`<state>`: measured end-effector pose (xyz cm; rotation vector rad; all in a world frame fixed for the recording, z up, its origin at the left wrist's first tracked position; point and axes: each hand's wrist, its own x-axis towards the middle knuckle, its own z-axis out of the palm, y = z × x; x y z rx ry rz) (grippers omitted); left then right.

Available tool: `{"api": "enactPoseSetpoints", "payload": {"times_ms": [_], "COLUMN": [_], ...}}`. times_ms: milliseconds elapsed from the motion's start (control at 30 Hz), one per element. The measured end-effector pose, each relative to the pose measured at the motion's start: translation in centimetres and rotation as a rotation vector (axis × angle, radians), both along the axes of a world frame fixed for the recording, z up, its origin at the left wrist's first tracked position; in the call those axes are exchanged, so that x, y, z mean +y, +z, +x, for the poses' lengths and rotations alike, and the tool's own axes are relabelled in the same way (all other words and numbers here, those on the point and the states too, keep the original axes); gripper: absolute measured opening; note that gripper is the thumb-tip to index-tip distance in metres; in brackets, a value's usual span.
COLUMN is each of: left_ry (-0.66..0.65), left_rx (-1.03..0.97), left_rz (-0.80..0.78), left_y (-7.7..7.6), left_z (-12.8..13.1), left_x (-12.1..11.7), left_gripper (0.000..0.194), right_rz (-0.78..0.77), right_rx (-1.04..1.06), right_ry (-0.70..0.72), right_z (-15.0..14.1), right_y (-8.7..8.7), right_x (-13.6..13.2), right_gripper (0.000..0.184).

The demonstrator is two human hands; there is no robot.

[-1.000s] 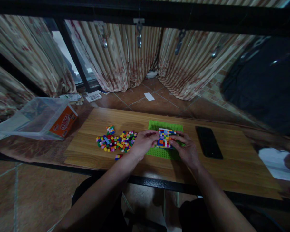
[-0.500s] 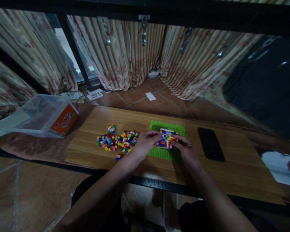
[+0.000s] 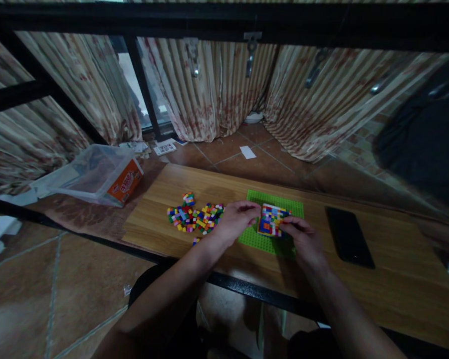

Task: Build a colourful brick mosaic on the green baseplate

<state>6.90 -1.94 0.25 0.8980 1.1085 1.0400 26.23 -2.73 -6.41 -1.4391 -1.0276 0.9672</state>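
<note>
A block of multicoloured toy bricks (image 3: 271, 219) rests on a green studded baseplate (image 3: 254, 241). At its left edge is my left hand (image 3: 236, 222), thumb and fingers drawn together in a pinch; whatever lies between the tips is too small to make out. My right hand (image 3: 305, 238) grips the block's right edge between thumb and forefinger, the other fingers curled. Left of my left hand, loose toy bricks (image 3: 187, 215) lie in a spread pile, with a small joined cluster (image 3: 188, 198) at its back. Another small brick piece (image 3: 196, 241) is partly hidden by my left forearm.
A black phone (image 3: 349, 237) lies on the wooden table (image 3: 224, 182), right of the baseplate. Beyond the table's left end stands a clear plastic bin (image 3: 97, 174) with an orange label. Papers (image 3: 164, 147) lie on the tiled floor before long curtains (image 3: 232, 89).
The view has swung left, so the scene sits further right. My left fingertips have drawn off the block's top to its left edge. My right hand stays at the right edge.
</note>
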Motion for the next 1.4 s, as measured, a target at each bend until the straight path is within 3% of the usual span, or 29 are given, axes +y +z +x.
{"api": "enactPoseSetpoints", "payload": {"times_ms": [200,367,667,867,1100,1400], "left_ry": [-0.195,-0.248,-0.335,-0.421,-0.524,-0.550], "left_rx": [0.651,0.946,1.091,1.210,1.414,1.264], "left_rz": [0.349,0.423,0.516,0.462,0.423,0.462], "left_y": [0.1,-0.7,-1.4,-0.9,-0.3,-0.2], "left_z": [-5.9,-7.5,-5.8,-6.0,-5.7,-6.4], "left_x": [1.4,1.0,0.2,0.3,0.5,1.1], "left_gripper": [0.014,0.015,0.020,0.014,0.029,0.016], "right_rz": [0.005,0.044,0.059,0.087,0.097,0.082], "right_rx": [-0.063,-0.160,-0.190,-0.219,-0.202,-0.211], "right_ry": [0.048,-0.031,-0.064,-0.129,-0.140,-0.109], "right_z": [0.6,1.0,1.2,1.9,1.9,1.7], "right_y": [0.0,0.5,0.7,1.1,1.1,1.5], "right_x": [-0.6,-1.0,-0.8,-0.5,-0.2,-0.2], "right_gripper": [0.031,0.027,0.021,0.018,0.024,0.021]}}
